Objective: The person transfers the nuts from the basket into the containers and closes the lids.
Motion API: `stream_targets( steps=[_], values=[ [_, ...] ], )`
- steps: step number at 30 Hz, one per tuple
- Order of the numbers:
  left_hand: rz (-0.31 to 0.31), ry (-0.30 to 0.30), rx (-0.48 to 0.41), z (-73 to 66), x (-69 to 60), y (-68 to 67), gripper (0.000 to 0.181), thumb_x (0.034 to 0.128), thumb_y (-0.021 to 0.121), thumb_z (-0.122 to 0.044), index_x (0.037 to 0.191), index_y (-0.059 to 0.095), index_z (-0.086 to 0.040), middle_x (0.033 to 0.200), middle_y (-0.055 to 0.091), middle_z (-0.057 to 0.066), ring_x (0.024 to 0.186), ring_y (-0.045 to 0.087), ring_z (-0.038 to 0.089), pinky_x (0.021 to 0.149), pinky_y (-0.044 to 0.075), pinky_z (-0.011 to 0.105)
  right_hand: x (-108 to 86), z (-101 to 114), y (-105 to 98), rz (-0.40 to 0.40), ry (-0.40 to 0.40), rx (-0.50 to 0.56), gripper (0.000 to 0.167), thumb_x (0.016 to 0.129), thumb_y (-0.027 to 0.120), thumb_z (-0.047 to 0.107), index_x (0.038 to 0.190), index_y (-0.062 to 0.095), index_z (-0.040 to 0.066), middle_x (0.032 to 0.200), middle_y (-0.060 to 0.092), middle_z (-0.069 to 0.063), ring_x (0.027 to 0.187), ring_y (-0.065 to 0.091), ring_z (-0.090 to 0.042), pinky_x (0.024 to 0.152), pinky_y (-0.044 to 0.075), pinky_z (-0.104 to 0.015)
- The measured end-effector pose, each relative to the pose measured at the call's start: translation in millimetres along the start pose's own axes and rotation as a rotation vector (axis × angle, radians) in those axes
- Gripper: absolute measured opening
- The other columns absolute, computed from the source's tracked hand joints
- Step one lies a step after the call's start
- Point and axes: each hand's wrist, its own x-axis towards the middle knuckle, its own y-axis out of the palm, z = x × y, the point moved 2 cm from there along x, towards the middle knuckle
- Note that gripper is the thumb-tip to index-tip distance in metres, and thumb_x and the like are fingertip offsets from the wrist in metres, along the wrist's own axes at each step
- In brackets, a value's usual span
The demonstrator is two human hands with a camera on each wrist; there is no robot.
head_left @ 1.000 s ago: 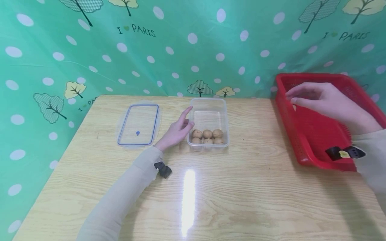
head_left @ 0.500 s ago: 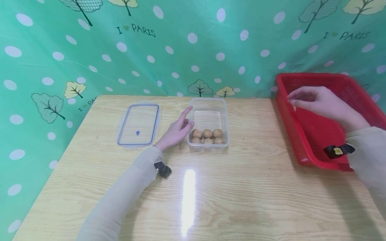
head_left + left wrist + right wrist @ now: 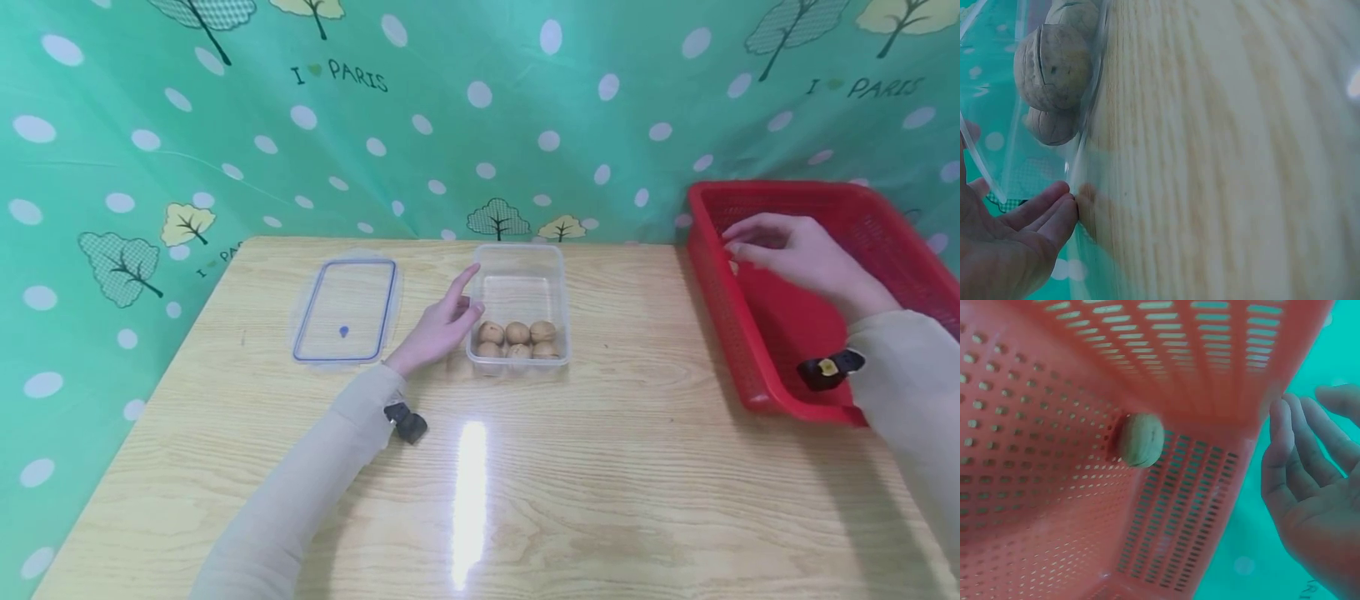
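A clear plastic box (image 3: 517, 287) stands near the back of the table, with several walnuts (image 3: 517, 333) in its near end. My left hand (image 3: 438, 332) is at the box's left side, index finger extended along its rim; the left wrist view shows the hand (image 3: 1013, 240) beside the clear wall, below the walnuts (image 3: 1054, 65). Over the left part of the red basket (image 3: 765, 371) hovers my right hand (image 3: 798, 254), fingers bent loosely. In the right wrist view one walnut (image 3: 1141, 440) lies in a basket corner, apart from the hand (image 3: 1316, 481), which holds nothing.
Left of the box lies a clear lid (image 3: 345, 310) with a blue seal, a small blue mark showing within it. Behind the wooden table (image 3: 600, 467) hangs a green dotted cloth (image 3: 420, 125). The basket's raised left wall stands between the box and my right hand.
My right hand and forearm have shifted slightly, the wrist moving left and the sleeve coming further over the basket. The left hand, box and lid have stayed in place.
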Motion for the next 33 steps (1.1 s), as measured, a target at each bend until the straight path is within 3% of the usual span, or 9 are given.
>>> stream_targets(
  steps=[3, 9, 21, 33],
  values=[
    [0.001, 0.001, -0.002, 0.2, 0.2, 0.2, 0.063, 0.1013, 0.046, -0.034, 0.155, 0.015, -0.031, 0.124, 0.059, 0.023, 0.114, 0.057, 0.031, 0.099, 0.043, 0.047, 2.9, -7.8, 0.0, -0.004, 0.010, -0.001, 0.042, 0.094, 0.064, 0.023, 0.129, 0.056, 0.003, 0.104, 0.064, 0.003, 0.084, 0.055, 0.003, 0.065, 0.047, -0.012],
    [0.001, -0.002, -0.005, -0.8, -0.1, 0.3, 0.063, 0.1015, 0.046, -0.033, 0.155, 0.015, -0.031, 0.123, 0.059, 0.022, 0.113, 0.057, 0.031, 0.099, 0.043, 0.046, 8.1, -25.3, 3.9, 0.012, 0.025, -0.019, 0.041, 0.094, 0.063, 0.021, 0.129, 0.054, 0.000, 0.111, 0.061, -0.017, 0.083, 0.056, -0.003, 0.064, 0.050, -0.018],
    [-0.004, -0.006, -0.001, -1.3, 0.1, 0.5, 0.063, 0.1012, 0.047, -0.032, 0.155, 0.015, -0.031, 0.123, 0.059, 0.022, 0.113, 0.057, 0.031, 0.098, 0.044, 0.047, 12.9, -51.9, 10.9, 0.066, 0.098, 0.020, 0.049, 0.099, 0.055, 0.026, 0.137, 0.043, -0.002, 0.121, 0.053, -0.024, 0.083, 0.056, 0.000, 0.069, 0.050, -0.019],
    [0.000, -0.009, -0.015, 0.7, 0.3, 0.7, 0.063, 0.1014, 0.046, -0.033, 0.155, 0.014, -0.031, 0.124, 0.059, 0.022, 0.114, 0.057, 0.033, 0.098, 0.044, 0.048, 12.0, -56.3, 15.0, 0.154, 0.183, 0.056, 0.076, 0.091, 0.067, 0.037, 0.150, 0.028, 0.010, 0.137, 0.038, -0.019, 0.115, 0.041, -0.036, 0.081, 0.050, -0.040]
  ],
)
